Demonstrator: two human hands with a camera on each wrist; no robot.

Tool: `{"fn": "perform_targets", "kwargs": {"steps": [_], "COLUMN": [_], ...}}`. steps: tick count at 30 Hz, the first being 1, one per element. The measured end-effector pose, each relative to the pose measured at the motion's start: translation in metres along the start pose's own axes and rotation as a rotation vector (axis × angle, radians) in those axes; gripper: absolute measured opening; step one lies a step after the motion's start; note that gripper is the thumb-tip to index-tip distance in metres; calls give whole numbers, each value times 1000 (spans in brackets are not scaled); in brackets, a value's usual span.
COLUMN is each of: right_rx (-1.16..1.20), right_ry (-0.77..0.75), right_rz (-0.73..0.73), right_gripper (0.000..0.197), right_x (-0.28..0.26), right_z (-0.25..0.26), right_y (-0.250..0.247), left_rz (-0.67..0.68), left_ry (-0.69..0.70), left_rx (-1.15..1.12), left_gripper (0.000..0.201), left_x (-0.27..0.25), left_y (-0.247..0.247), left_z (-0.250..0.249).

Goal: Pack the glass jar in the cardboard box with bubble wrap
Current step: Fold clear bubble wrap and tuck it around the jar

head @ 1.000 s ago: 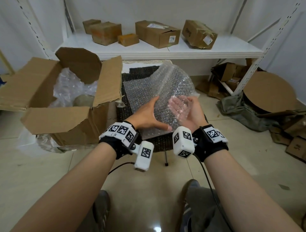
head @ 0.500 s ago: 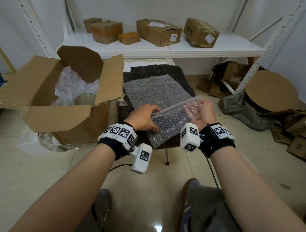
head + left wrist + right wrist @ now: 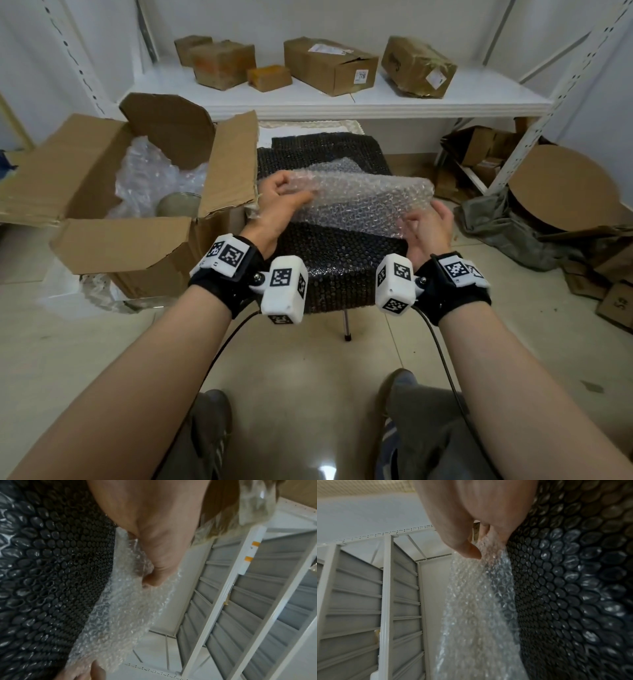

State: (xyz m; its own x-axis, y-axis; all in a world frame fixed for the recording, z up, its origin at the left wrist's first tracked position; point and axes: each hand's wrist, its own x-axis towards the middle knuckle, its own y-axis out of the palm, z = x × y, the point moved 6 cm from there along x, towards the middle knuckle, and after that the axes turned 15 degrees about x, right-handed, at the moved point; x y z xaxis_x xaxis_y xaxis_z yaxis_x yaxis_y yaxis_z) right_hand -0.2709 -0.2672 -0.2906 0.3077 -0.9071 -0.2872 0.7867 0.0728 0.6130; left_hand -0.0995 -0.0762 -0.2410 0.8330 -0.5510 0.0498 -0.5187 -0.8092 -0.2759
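A folded sheet of clear bubble wrap (image 3: 363, 200) hangs in the air above a dark woven stool (image 3: 335, 260). My left hand (image 3: 284, 198) pinches its left end, thumb on top. My right hand (image 3: 426, 224) grips its right end. The left wrist view shows my thumb pressed on the bubble wrap (image 3: 126, 615); in the right wrist view the bubble wrap (image 3: 476, 608) hangs from my fingers. At the left stands the open cardboard box (image 3: 113, 240), lined with plastic wrap. The glass jar (image 3: 178, 205) sits inside it, only its round lid showing.
A white shelf (image 3: 342, 102) behind carries several small cardboard boxes. At the right lie a round cardboard disc (image 3: 561, 188), a grey cloth (image 3: 507, 229) and scrap boxes. Tiled floor (image 3: 308, 359) lies in front, with my shoes at the bottom.
The sheet was spread, then folded on the stool. Now both hands have lifted the folded wrap off the stool and shifted it left and up.
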Motion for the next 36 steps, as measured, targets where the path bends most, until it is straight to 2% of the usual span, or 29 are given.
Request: {"fn": "perform_targets", "kwargs": {"steps": [3, 6, 9, 12, 14, 16, 18, 21, 25, 28, 32, 34, 36], "right_rx": [-161, -270, -335, -327, -267, -207, -166, -124, -189, -297, -416, -403, -359], "right_ry": [-87, -124, -67, -49, -53, -45, -61, -127, -190, -102, -53, -81, -129], "right_rz": [73, 178, 252, 205, 161, 146, 144, 163, 196, 253, 253, 239, 221], "right_gripper": [85, 92, 97, 82, 54, 26, 13, 13, 17, 9, 22, 23, 27], "right_x": [-4, -6, -3, -1, 2, 4, 3, 0, -3, -3, 0, 1, 1], "right_z": [6, 6, 0, -1, 0, 0, 2, 8, 16, 9, 1, 5, 12], "right_y": [5, 15, 20, 16, 13, 11, 10, 11, 13, 20, 21, 18, 17], "left_rz": [-13, -25, -37, -68, -72, -18, 58, 77, 35, -12, -17, 22, 108], "left_ry": [8, 13, 19, 38, 54, 91, 119, 156, 172, 130, 59, 86, 175], "left_rx": [-36, -24, -25, -35, -11, 88, 150, 218, 171, 46, -75, -35, 40], "left_gripper": [26, 41, 55, 56, 56, 47, 37, 35, 35, 52, 70, 80, 76], "left_x": [2, 7, 11, 11, 10, 6, 2, -1, 2, 6, 8, 4, 1], "left_y": [-1, 0, -3, -7, -9, -7, -3, -1, -2, -8, -11, -11, -11], "left_z": [0, 5, 10, 9, 7, 3, 2, 3, 0, 4, 10, 3, -3]}}
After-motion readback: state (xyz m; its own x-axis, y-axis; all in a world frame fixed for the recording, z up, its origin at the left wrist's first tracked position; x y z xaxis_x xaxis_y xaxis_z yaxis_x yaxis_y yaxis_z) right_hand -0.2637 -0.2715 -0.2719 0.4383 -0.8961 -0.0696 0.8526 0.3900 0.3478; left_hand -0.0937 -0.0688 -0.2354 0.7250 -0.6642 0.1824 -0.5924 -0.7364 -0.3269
